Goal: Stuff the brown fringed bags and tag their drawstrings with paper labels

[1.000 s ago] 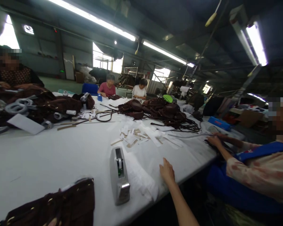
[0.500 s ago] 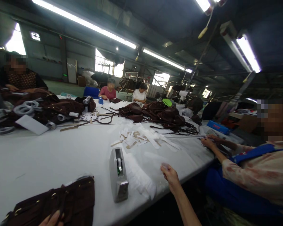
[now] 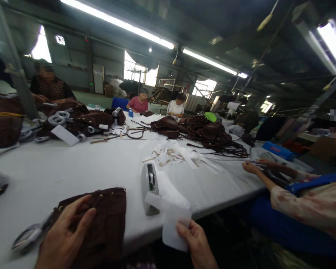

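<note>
My right hand [image 3: 196, 237] pinches a white paper sheet [image 3: 176, 220] between thumb and fingers, with a narrow strip sticking out to the left. That strip passes in front of the grey tape dispenser [image 3: 146, 186], which stands upright near the table edge. Lower left, my left hand [image 3: 65, 233] is over a dark brown fabric bag [image 3: 109, 213] with metal eyelets; its thumb and fingers are curved and apart. Whether it touches the fabric I cannot tell. Left of that hand lies a blurred ring-shaped roll [image 3: 28, 237]. More white sheets [image 3: 173, 192] lie behind the dispenser.
Paper strips [image 3: 168, 155] are scattered mid-table. Brown bags with straps [image 3: 198, 129] are piled behind them. Another heap with grey rolls [image 3: 58, 117] is at left, beside a metal post [image 3: 16, 63]. A co-worker [image 3: 299, 198] sits at right; others sit across the table [image 3: 106, 160].
My right hand has come down and closer, now with the white sheet plainly in it. My left hand has risen further into view over the bag. The view has turned left.
</note>
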{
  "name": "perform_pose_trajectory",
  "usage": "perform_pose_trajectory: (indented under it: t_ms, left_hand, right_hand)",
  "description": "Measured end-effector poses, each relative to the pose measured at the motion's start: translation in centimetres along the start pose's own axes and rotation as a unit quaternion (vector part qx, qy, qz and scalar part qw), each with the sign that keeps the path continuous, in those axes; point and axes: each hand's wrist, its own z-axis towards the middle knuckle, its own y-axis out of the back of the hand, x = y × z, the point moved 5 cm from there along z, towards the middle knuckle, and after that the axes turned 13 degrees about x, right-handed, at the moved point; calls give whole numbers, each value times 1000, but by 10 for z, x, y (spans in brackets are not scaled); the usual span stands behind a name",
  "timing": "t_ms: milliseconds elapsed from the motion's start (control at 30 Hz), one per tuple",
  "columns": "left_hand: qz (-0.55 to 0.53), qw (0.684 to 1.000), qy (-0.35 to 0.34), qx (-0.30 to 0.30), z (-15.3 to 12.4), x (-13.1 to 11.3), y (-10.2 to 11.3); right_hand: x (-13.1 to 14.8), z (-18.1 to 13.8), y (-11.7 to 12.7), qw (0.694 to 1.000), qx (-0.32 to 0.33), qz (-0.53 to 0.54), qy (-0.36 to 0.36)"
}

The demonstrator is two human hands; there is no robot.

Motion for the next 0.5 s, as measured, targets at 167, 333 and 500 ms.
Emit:
perform_pose_trajectory:
  t_ms: [167, 333, 500]
  left_hand:
    - [-186, 942, -60, 272, -21, -60, -86]
    - [-201, 880, 9, 431, -41, -57, -129]
    - [-153, 884, -37, 439, -51, -63, -128]
  right_hand:
    - [-25, -14, -29, 995, 93, -25, -41]
    - [-27, -27, -20, 982, 100, -155, -30]
    - [23, -36, -24, 934, 70, -348, 50]
